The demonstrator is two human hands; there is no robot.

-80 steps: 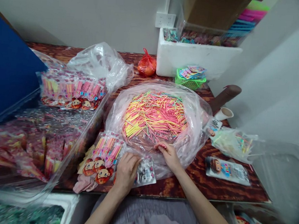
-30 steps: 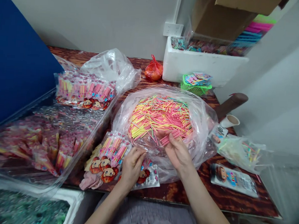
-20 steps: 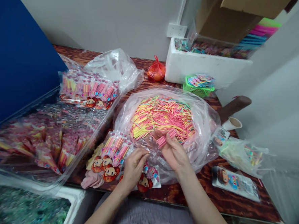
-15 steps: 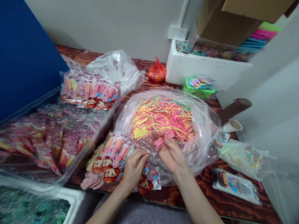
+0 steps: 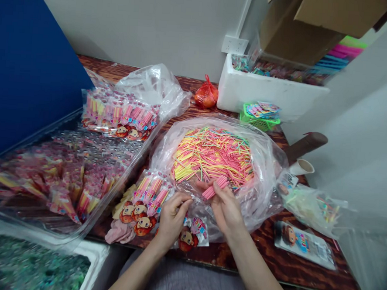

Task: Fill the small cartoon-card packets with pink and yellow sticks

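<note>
My right hand [image 5: 226, 210] is closed round a small bundle of pink sticks [image 5: 215, 188], held over the near edge of a large clear plastic bag [image 5: 267, 167]. Pink, yellow and some green sticks [image 5: 212, 155] lie heaped in that bag. Close by on the left, my left hand [image 5: 173, 218] has its thumb and fingers pinched at the top of a clear printed packet [image 5: 188, 237] with a red-haired cartoon figure. The hand partly covers this packet. Several filled packets [image 5: 144, 223] of the same print lie left of my left hand.
A clear tub [image 5: 86, 226] of filled packets stands at left, with a bundle of packets [image 5: 121, 116] at its back. A white foam box [image 5: 265, 90], green basket [image 5: 259, 120], red bag [image 5: 206, 94], paper cup [image 5: 302, 167] and flat packet [image 5: 305, 243] are around the table.
The pink bundle in my right hand has tilted and sits slightly lower and further right. My left hand has barely moved. The whole view has shifted a little.
</note>
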